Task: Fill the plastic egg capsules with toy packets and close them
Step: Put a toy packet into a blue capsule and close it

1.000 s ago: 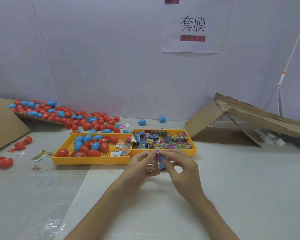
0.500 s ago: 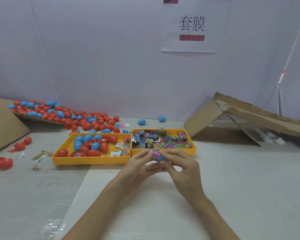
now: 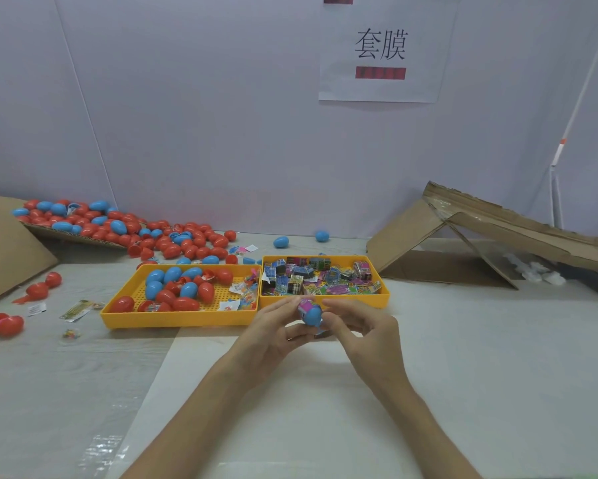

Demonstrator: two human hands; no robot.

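Observation:
A blue egg capsule half (image 3: 312, 314) sits between both hands just in front of the trays, with a pink toy packet (image 3: 304, 304) sticking out of its top. My left hand (image 3: 273, 331) pinches the capsule from the left. My right hand (image 3: 361, 331) pinches it from the right, and something blue shows under its fingers. The left yellow tray (image 3: 180, 318) holds red and blue egg capsules. The right yellow tray (image 3: 325, 300) holds many colourful toy packets.
A heap of red and blue eggs (image 3: 118, 229) spills from cardboard at the back left. Loose red eggs (image 3: 4, 324) and packets lie at the far left. Folded cardboard (image 3: 463, 236) stands at the back right, and two blue eggs (image 3: 281, 241) lie behind the trays.
Both hands have lifted slightly toward the trays and turned the capsule, so the blue half and the pink packet in it now show between the fingertips.

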